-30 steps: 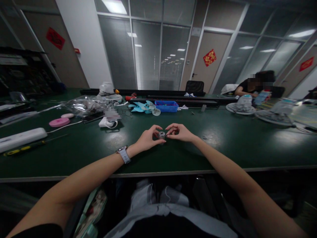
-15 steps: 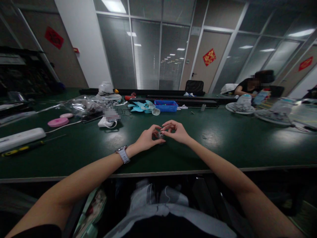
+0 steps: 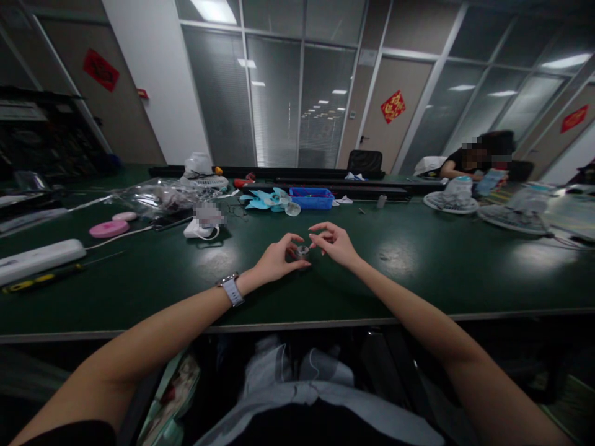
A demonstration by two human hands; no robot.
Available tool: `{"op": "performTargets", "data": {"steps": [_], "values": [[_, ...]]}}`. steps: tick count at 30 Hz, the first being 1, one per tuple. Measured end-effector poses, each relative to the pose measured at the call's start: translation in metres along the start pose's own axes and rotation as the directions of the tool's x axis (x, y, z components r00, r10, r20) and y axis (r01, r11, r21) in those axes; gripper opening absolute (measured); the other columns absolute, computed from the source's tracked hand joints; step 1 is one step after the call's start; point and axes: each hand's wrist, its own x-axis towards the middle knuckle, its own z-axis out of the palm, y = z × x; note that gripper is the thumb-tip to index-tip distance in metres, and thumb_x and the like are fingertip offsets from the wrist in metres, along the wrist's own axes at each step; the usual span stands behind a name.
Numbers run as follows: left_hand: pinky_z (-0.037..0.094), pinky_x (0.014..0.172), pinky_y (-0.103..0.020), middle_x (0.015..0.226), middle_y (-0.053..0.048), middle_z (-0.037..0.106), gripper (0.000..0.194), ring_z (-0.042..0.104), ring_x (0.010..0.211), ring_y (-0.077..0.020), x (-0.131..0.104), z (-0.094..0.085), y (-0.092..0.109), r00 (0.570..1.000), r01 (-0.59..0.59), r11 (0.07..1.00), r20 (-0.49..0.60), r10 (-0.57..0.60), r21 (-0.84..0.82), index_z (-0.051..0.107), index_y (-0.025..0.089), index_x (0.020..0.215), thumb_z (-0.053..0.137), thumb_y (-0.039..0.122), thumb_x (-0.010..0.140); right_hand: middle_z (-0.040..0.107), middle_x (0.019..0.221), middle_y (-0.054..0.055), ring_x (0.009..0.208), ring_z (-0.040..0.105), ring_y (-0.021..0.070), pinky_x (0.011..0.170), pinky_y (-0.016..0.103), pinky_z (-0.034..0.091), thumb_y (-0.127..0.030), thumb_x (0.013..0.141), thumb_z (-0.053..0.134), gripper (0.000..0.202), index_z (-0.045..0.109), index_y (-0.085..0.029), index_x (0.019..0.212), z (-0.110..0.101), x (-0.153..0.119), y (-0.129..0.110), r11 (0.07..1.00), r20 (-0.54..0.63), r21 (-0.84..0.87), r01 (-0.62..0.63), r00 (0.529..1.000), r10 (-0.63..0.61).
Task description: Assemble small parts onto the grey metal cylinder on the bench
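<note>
Left hand (image 3: 275,260) around small metal cylinder (image 3: 302,251)

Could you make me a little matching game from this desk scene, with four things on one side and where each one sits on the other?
Things:
1. small grey metal cylinder
2. pink round disc
3. blue plastic tray
4. silver wristwatch

Places:
A. on the left wrist
B. far middle of the green table
C. between the fingertips of the left hand and right hand
D. far left of the table

Pairs: 1-C, 2-D, 3-B, 4-A

green table (image 3: 418,272), pink disc (image 3: 110,228), white power strip (image 3: 39,258), yellow-handled screwdriver (image 3: 41,278), blue bin (image 3: 311,198), teal fan blades (image 3: 267,201), co-worker seated far right (image 3: 474,162)
</note>
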Motion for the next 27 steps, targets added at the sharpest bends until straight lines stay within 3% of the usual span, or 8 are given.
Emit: {"op": "performTargets", "data": {"steps": [2,5,8,13,18,21,24,27], "values": [[0.052,0.072,-0.033,0.090,-0.005,0.068,0.058,0.067,0.079,-0.0186,0.000,0.000,0.000,1.000,0.002,1.000,-0.002,-0.002,-0.006,0.047,0.020,0.115,0.074,0.044,0.069,0.070,0.076,0.004,0.058,0.064,0.0124,0.044,0.020,0.047,-0.042,0.076,0.068,0.038,0.059,-0.018,0.104,0.000,0.000,0.000,1.000,-0.008,-0.003,0.005,1.000,-0.005],[0.052,0.072,-0.034,0.089,-0.004,0.069,0.057,0.067,0.078,-0.0188,0.000,0.000,-0.001,1.000,-0.003,1.000,0.005,0.003,-0.012,0.046,0.020,0.116,0.074,0.041,0.070,0.072,0.095,0.007,0.056,0.063,0.0105,0.048,0.022,0.050,-0.039,0.073,0.072,0.044,0.058,-0.019,0.110,0.002,-0.002,0.000,1.000,0.083,-0.007,0.020,0.996,-0.020],[0.052,0.072,-0.034,0.089,-0.004,0.069,0.056,0.068,0.079,-0.0195,-0.001,0.000,0.000,1.000,-0.017,1.000,0.002,0.017,-0.013,0.046,0.021,0.115,0.073,0.039,0.071,0.072,0.098,0.008,0.063,0.067,0.0133,0.050,0.023,0.051,-0.037,0.073,0.072,0.045,0.058,-0.019,0.111,0.008,-0.003,0.001,1.000,0.151,-0.004,0.030,0.988,-0.030],[0.052,0.071,-0.033,0.089,-0.004,0.069,0.056,0.067,0.078,-0.0191,-0.001,0.000,0.000,1.000,-0.013,1.000,-0.007,0.013,-0.011,0.046,0.020,0.115,0.073,0.041,0.070,0.073,0.089,0.007,0.059,0.065,0.0130,0.047,0.022,0.048,-0.038,0.073,0.072,0.043,0.058,-0.018,0.108,0.013,-0.003,0.000,0.999,0.053,-0.009,0.050,0.997,-0.049],[0.052,0.072,-0.033,0.089,-0.004,0.068,0.059,0.067,0.079,-0.0190,-0.001,0.000,0.000,1.000,0.004,1.000,-0.007,-0.004,0.001,0.047,0.020,0.115,0.074,0.045,0.069,0.074,0.093,0.007,0.052,0.060,0.0094,0.045,0.021,0.046,-0.040,0.070,0.074,0.045,0.057,-0.019,0.107,-0.005,0.001,0.007,1.000,-0.039,0.019,-0.002,0.999,0.003],[0.052,0.073,-0.033,0.090,-0.004,0.069,0.058,0.067,0.080,-0.0191,-0.001,0.000,0.000,1.000,0.004,1.000,-0.006,-0.004,-0.016,0.047,0.021,0.115,0.074,0.044,0.069,0.074,0.090,0.008,0.059,0.063,0.0115,0.049,0.020,0.046,-0.037,0.068,0.076,0.047,0.059,-0.016,0.106,-0.022,0.002,0.019,0.997,0.166,-0.012,-0.076,0.983,0.077],[0.053,0.073,-0.034,0.091,-0.004,0.069,0.058,0.067,0.080,-0.0193,-0.001,0.000,0.001,1.000,0.006,1.000,-0.008,-0.006,-0.020,0.047,0.021,0.114,0.074,0.043,0.069,0.074,0.090,0.010,0.055,0.060,0.0089,0.050,0.020,0.045,-0.035,0.067,0.077,0.049,0.062,-0.013,0.108,-0.033,0.002,0.029,0.983,0.392,-0.109,-0.147,0.903,0.179],[0.053,0.072,-0.033,0.091,-0.005,0.069,0.057,0.067,0.080,-0.0191,-0.001,0.000,0.002,1.000,0.006,1.000,0.002,-0.006,-0.028,0.047,0.021,0.115,0.074,0.042,0.069,0.073,0.097,0.012,0.054,0.058,0.0069,0.053,0.021,0.045,-0.032,0.064,0.079,0.055,0.062,-0.013,0.112,-0.036,0.003,0.033,0.980,0.459,-0.145,-0.139,0.867,0.191]]}}
